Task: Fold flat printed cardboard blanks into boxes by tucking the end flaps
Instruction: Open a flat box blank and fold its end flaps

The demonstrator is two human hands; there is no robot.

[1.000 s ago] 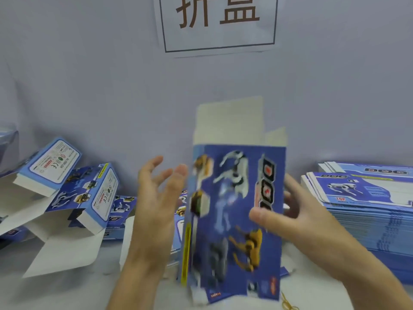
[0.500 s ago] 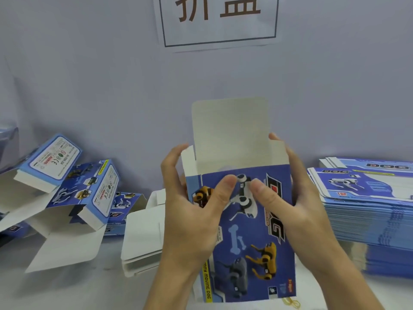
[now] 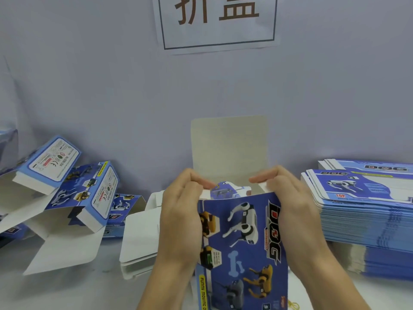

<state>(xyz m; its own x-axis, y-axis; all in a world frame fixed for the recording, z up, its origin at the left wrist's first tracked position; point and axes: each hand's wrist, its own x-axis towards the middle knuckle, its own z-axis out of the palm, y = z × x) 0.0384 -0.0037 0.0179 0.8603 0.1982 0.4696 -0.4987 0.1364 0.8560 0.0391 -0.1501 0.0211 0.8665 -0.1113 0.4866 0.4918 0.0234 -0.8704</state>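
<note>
I hold a blue printed box (image 3: 242, 247) upright in front of me, opened into a tube, with robot dogs and "DOG" on its face. My left hand (image 3: 178, 218) grips its left side, fingers curled over the top edge onto a small side flap. My right hand (image 3: 290, 209) grips the right side the same way, fingertips pressing the right side flap inward. The large white end flap (image 3: 229, 146) stands straight up behind my fingers.
A tall stack of flat blue blanks (image 3: 366, 211) lies at the right. Folded boxes with open white flaps (image 3: 67, 198) are piled at the left against the wall. Another box (image 3: 139, 238) lies just left of my left wrist. A paper sign (image 3: 218, 21) hangs above.
Both hands slid up from the box's printed face to its top edge, and the small side flaps have been bent inward. The box sits slightly lower and closer.
</note>
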